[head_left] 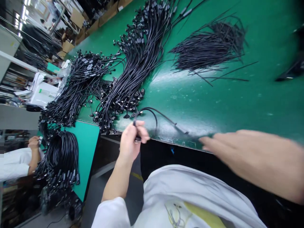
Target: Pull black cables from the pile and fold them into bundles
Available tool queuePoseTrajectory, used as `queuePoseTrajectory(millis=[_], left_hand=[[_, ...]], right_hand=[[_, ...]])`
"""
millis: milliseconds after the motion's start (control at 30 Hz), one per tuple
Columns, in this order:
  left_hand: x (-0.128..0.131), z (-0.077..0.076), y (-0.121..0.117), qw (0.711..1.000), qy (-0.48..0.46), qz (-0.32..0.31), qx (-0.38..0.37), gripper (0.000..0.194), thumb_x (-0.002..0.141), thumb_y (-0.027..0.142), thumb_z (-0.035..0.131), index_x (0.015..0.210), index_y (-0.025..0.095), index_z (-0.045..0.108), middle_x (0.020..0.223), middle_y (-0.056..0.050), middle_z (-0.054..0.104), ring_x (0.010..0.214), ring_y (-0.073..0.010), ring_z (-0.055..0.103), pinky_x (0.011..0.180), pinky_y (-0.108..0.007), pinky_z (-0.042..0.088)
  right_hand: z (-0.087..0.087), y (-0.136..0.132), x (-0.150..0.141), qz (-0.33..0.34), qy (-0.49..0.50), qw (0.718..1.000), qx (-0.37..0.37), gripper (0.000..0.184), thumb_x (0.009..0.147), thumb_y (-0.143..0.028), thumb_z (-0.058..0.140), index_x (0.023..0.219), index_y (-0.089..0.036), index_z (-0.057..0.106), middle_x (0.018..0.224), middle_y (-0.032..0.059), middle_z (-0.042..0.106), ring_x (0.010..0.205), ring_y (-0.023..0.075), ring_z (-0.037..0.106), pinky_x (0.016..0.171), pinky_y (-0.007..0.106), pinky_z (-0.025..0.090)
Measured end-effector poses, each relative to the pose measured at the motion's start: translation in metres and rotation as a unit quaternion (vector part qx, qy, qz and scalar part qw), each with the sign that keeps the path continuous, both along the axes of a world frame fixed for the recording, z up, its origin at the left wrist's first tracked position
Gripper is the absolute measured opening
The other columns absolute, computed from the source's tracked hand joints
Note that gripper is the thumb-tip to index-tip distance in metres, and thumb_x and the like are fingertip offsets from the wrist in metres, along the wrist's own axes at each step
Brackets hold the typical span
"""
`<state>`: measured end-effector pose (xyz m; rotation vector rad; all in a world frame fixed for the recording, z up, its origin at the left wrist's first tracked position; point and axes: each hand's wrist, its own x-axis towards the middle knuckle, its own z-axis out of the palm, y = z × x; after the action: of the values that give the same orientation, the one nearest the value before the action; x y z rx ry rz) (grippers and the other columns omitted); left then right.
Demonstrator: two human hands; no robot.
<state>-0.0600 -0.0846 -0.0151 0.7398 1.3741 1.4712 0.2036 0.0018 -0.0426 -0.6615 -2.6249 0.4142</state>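
My left hand (133, 136) is closed around a black cable (163, 116) at the table's front edge. The cable bends in a loop above the fist, and a metal-tipped connector shows close to the fingers. From there it runs right along the edge, with small dark pieces on it, towards my right hand (249, 155). That hand is smeared by motion, its fingertips close to the cable's blurred end. Whether they pinch it cannot be made out.
Bundles of black cables with connectors (142, 57) lie across the green table (237, 104), with another heap (71, 91) to the left. Thin black strips (209, 47) are piled at the back. A co-worker's hand (34, 142) is beside a hanging cable bundle (63, 152) at lower left.
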Motion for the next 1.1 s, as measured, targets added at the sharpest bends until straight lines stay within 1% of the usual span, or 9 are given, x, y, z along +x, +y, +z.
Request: queuePoseTrajectory(millis=[100, 200, 367, 467, 600, 733, 867, 967, 1100], left_hand=[[0.025, -0.001, -0.007, 0.972, 0.167, -0.163, -0.002, 0.032, 0.090, 0.046, 0.056, 0.105, 0.020, 0.069, 0.100, -0.011, 0.070, 0.092, -0.0225, 0.063, 0.081, -0.034, 0.047], [0.035, -0.002, -0.017, 0.953, 0.190, -0.235, 0.010, 0.030, 0.092, 0.042, 0.054, 0.105, 0.019, 0.068, 0.087, -0.009, 0.069, 0.082, -0.0204, 0.063, 0.077, -0.034, 0.047], [0.032, -0.007, -0.017, 0.979, -0.084, -0.171, 0.068, 0.026, 0.093, 0.045, 0.054, 0.092, 0.021, 0.064, 0.043, 0.010, 0.033, 0.037, -0.0067, 0.033, 0.056, -0.027, 0.042], [0.038, -0.014, -0.011, 0.978, -0.167, -0.121, 0.020, 0.028, 0.089, 0.047, 0.058, 0.083, 0.020, 0.063, 0.054, 0.006, 0.045, 0.048, -0.0077, 0.047, 0.069, -0.029, 0.048], [0.052, -0.025, -0.008, 0.965, -0.214, -0.110, -0.108, 0.044, 0.083, 0.061, 0.059, 0.075, 0.017, 0.059, 0.088, -0.005, 0.059, 0.090, -0.0197, 0.061, 0.089, -0.037, 0.047], [0.060, -0.030, -0.007, 0.957, -0.276, 0.003, -0.086, 0.041, 0.089, 0.053, 0.055, 0.068, 0.019, 0.045, 0.066, 0.003, 0.039, 0.066, -0.0121, 0.048, 0.073, -0.029, 0.046], [0.067, -0.033, -0.009, 0.949, -0.304, -0.024, -0.075, 0.035, 0.088, 0.051, 0.058, 0.075, 0.019, 0.051, 0.065, 0.003, 0.038, 0.061, -0.0108, 0.042, 0.065, -0.026, 0.042], [0.069, -0.034, -0.016, 0.954, -0.275, -0.074, -0.093, 0.042, 0.085, 0.061, 0.056, 0.078, 0.019, 0.054, 0.067, 0.001, 0.046, 0.067, -0.0136, 0.048, 0.075, -0.032, 0.044], [0.065, -0.029, -0.021, 0.956, -0.262, -0.087, -0.102, 0.045, 0.087, 0.063, 0.052, 0.073, 0.019, 0.049, 0.054, 0.007, 0.032, 0.051, -0.0093, 0.034, 0.071, -0.033, 0.043]], right_hand=[[0.020, -0.013, -0.027, 0.146, 0.022, 0.989, 0.016, 0.026, 0.089, -0.010, 0.043, 0.075, -0.021, 0.062, 0.068, 0.0039, 0.062, 0.056, 0.0167, 0.053, 0.056, 0.032, 0.039], [0.032, -0.008, -0.046, 0.098, 0.078, 0.991, -0.041, 0.027, 0.097, -0.026, 0.043, 0.077, -0.021, 0.060, 0.069, 0.0025, 0.059, 0.063, 0.0158, 0.054, 0.060, 0.030, 0.038], [0.010, 0.002, -0.063, -0.054, 0.243, 0.906, -0.341, 0.050, 0.083, -0.065, 0.057, 0.102, -0.019, 0.059, 0.090, 0.0069, 0.063, 0.086, 0.0203, 0.061, 0.073, 0.031, 0.047], [-0.007, -0.008, -0.072, -0.080, 0.248, 0.823, -0.505, 0.043, 0.094, -0.057, 0.042, 0.085, -0.018, 0.057, 0.068, 0.0006, 0.056, 0.065, 0.0144, 0.056, 0.062, 0.027, 0.045], [-0.012, -0.016, -0.078, -0.191, 0.284, 0.807, -0.482, 0.038, 0.092, -0.053, 0.048, 0.073, -0.020, 0.051, 0.065, -0.0017, 0.050, 0.059, 0.0110, 0.046, 0.054, 0.023, 0.037], [-0.013, -0.019, -0.081, -0.099, 0.317, 0.745, -0.579, 0.044, 0.086, -0.062, 0.054, 0.076, -0.021, 0.045, 0.059, -0.0061, 0.043, 0.051, 0.0086, 0.039, 0.051, 0.023, 0.036], [-0.015, -0.027, -0.087, -0.111, 0.404, 0.668, -0.615, 0.047, 0.093, -0.062, 0.042, 0.071, -0.022, 0.033, 0.058, -0.0079, 0.030, 0.048, 0.0072, 0.030, 0.046, 0.022, 0.028], [-0.016, -0.032, -0.087, -0.125, 0.388, 0.679, -0.610, 0.046, 0.092, -0.064, 0.039, 0.073, -0.023, 0.034, 0.060, -0.0073, 0.033, 0.046, 0.0076, 0.034, 0.043, 0.022, 0.028], [-0.023, -0.026, -0.079, -0.145, 0.271, 0.794, -0.524, 0.031, 0.088, -0.048, 0.056, 0.080, -0.022, 0.042, 0.066, -0.0051, 0.047, 0.054, 0.0097, 0.045, 0.050, 0.023, 0.038]])
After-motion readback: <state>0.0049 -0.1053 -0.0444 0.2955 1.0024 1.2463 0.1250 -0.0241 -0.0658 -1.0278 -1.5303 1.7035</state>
